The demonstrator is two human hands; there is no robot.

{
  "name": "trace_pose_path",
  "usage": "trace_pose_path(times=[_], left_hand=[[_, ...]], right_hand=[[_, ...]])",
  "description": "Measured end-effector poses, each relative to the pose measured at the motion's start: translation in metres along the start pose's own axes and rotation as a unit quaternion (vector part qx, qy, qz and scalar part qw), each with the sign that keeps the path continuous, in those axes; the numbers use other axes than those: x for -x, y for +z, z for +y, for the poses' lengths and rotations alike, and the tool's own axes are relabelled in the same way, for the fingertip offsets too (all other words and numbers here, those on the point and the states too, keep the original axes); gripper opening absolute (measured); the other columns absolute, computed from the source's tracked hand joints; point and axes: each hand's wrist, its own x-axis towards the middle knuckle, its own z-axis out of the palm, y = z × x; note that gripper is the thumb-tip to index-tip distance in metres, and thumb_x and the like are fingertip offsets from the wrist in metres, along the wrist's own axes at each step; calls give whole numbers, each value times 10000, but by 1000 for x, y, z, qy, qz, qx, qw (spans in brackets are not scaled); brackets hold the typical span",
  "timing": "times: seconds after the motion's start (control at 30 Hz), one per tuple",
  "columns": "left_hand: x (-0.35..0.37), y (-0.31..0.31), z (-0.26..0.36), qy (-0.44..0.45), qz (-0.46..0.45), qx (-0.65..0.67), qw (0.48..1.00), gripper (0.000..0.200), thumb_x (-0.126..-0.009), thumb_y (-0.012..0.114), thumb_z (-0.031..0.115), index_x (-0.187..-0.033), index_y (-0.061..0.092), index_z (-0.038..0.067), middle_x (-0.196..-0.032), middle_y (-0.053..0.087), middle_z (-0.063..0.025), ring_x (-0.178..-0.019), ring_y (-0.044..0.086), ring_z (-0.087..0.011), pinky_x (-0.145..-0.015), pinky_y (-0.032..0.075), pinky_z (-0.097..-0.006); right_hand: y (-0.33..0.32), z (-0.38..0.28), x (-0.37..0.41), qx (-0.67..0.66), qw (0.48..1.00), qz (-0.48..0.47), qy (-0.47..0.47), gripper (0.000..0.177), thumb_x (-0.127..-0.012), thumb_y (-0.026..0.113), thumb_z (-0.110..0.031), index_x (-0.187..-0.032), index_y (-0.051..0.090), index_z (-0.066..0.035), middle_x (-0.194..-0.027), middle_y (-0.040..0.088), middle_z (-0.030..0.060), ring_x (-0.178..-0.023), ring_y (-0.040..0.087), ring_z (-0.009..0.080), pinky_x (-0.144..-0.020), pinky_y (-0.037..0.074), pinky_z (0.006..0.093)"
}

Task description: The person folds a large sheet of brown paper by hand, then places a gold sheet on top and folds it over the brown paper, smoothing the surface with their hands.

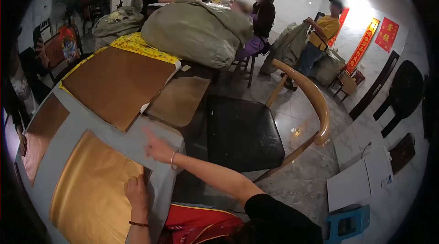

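Note:
My left hand [136,193], with a brown bead bracelet, is at the right edge of a shiny gold sheet [93,182]. Its fingers curl over that edge, where a small dark brown corner shows; the thumb is hidden. Above the grey tabletop [114,127], my right hand [160,149] reaches leftward with a pale bangle on its wrist. It holds nothing, and its fingers are stretched out and slightly blurred. Beyond it lies a stack of brown sheets [116,81] on yellow patterned wrapping [141,44].
A big grey-green sack [192,29] bulges behind the sheets. Close on the right stands a wooden chair with a black seat [242,132]. Another person's hand [22,143] rests by a coppery sheet [45,129]. Several people are farther back. A blue stool [347,223] sits lower right.

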Motion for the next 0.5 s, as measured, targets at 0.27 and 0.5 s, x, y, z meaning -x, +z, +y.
trace_pose_path(times=[0.27, 0.5], left_hand=[[2, 10, -5, -14, 18, 21, 1000, 157, -738, 561, 40, -890, 596, 57, -755, 522, -113, -719, 536, -297, -626, 431, -406], [-3, 6, -3, -11, 58, 59, 997, 106, -762, 540, 25, -852, 591, 46, -756, 544, -127, -695, 556, -340, -598, 441, -434]], right_hand=[[-13, 16, -10, -39, 998, -38, 24, 486, -825, 530, -115, -1302, 440, -99, -700, 579, 35, -507, 475, 108, -456, 412, 249], [25, 68, 35, -113, 981, -119, 100, 371, -895, 523, -140, -1256, 482, -63, -810, 590, 53, -569, 538, 106, -440, 449, 257]])
